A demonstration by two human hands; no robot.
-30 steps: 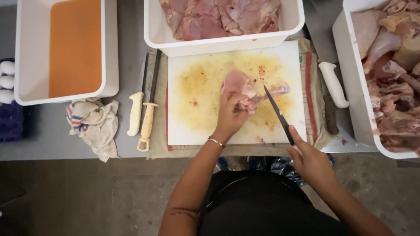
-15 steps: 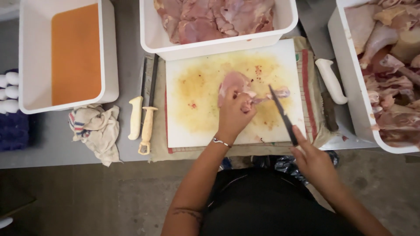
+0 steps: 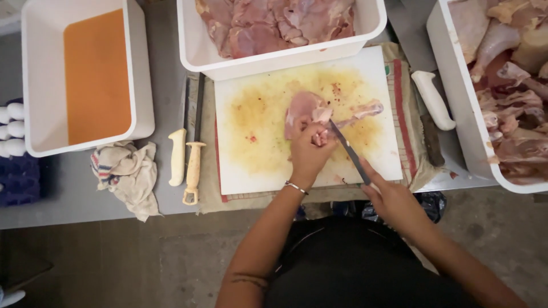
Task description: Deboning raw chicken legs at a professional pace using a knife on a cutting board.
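Note:
A raw chicken piece [image 3: 305, 108] lies on a stained white cutting board [image 3: 257, 148]. My left hand [image 3: 309, 151] presses down on and pinches the meat at its near edge. My right hand [image 3: 394, 199] grips the handle of a dark-bladed knife [image 3: 347, 149], whose tip touches the meat right beside my left fingers. A thin strip of the chicken stretches right toward the board's far right side.
A white tub [image 3: 274, 54] of raw chicken stands behind the board, another tub [image 3: 456, 97] of chicken parts at right, a tub [image 3: 94, 74] with orange liquid at left. Two light-handled tools [image 3: 185, 159] and a crumpled cloth [image 3: 128, 174] lie left of the board. A white-handled knife [image 3: 432, 102] lies at right.
The knife tip has moved left, from the board's right side to the meat beside my left fingers. My left hand stays on the chicken.

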